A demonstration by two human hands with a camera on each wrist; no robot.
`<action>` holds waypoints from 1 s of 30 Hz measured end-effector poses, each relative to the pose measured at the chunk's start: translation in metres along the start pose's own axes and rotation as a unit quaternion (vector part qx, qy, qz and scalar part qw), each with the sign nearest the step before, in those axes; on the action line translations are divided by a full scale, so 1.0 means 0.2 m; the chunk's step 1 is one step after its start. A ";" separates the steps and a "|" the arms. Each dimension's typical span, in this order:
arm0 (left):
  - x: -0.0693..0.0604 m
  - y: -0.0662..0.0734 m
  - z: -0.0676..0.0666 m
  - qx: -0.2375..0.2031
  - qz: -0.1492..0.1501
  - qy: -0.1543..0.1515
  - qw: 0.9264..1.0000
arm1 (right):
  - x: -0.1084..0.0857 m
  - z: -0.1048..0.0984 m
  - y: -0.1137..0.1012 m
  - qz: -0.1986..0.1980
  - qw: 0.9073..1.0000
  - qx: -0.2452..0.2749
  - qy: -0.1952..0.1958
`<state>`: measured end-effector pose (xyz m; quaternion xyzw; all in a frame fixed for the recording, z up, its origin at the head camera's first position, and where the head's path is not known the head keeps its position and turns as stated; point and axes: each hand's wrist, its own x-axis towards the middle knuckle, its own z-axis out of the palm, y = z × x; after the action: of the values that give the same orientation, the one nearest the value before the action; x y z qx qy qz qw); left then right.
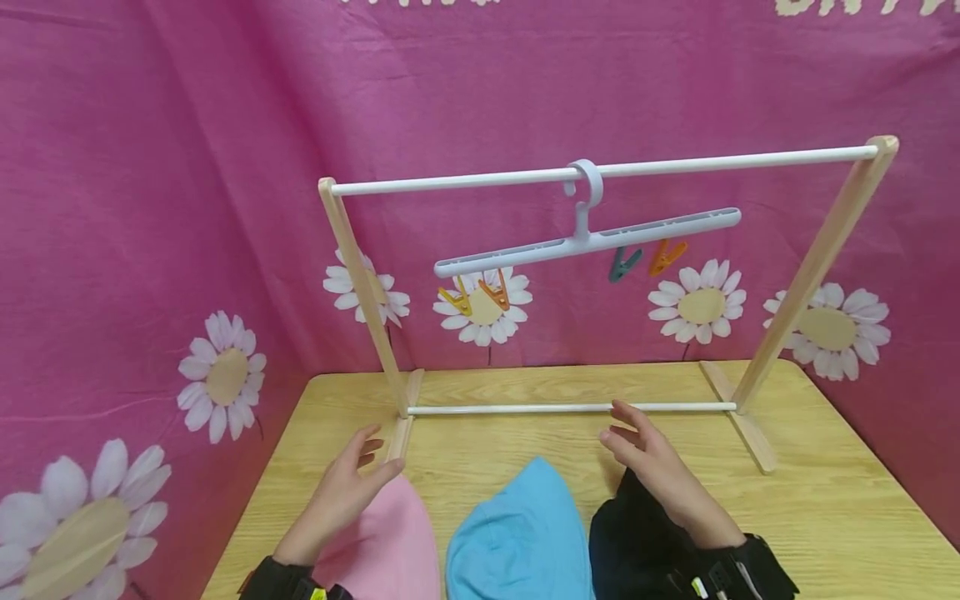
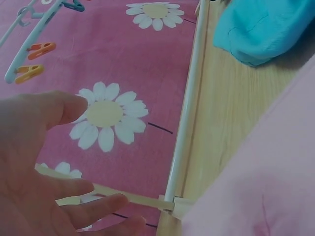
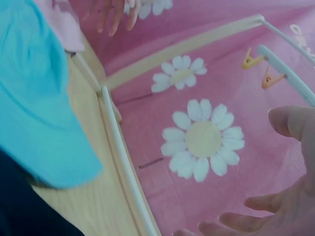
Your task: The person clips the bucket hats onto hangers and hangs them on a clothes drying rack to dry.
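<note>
My left hand (image 1: pixel 348 485) hovers above a pink hat (image 1: pixel 393 546), fingers loosely spread and holding nothing. On the other side, my right hand (image 1: pixel 663 471) is held over a black hat (image 1: pixel 633 533), also with nothing in its fingers. Between the two lies a light blue cap (image 1: pixel 521 533) on the table; its brim shows in the right wrist view. Beyond the hands, a pale grey hanger (image 1: pixel 581 242) hangs tilted from the top bar of a rack. Yellow (image 1: pixel 457 298) and orange (image 1: pixel 497 292) clips hang from its left arm, teal (image 1: pixel 624 263) and orange ones from its right.
The wooden rack (image 1: pixel 813 275) has a white top bar (image 1: pixel 465 180) and a white lower bar (image 1: pixel 517 409). It stands toward the back of the wood-grain table (image 1: pixel 847 500). A magenta cloth (image 1: pixel 225 167) with white daisies covers the wall behind and at the sides.
</note>
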<state>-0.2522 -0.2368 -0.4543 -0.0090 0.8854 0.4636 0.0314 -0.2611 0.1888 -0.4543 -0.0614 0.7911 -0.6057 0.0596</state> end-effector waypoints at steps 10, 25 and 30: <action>-0.09 -0.07 -0.03 0.017 0.007 0.007 1.000 | -0.04 0.17 0.00 0.020 1.000 0.001 -0.018; -0.17 -0.17 -0.05 0.016 0.011 0.023 1.000 | -0.02 0.44 0.00 0.042 0.996 0.057 -0.059; -0.19 -0.20 -0.06 0.015 0.016 0.032 0.999 | 0.01 0.52 0.00 0.033 0.994 0.069 -0.077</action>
<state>-0.2132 -0.2690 -0.4782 -0.0087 0.8930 0.4500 -0.0043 -0.2461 0.0890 -0.4820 -0.0773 0.7420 -0.6501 0.1444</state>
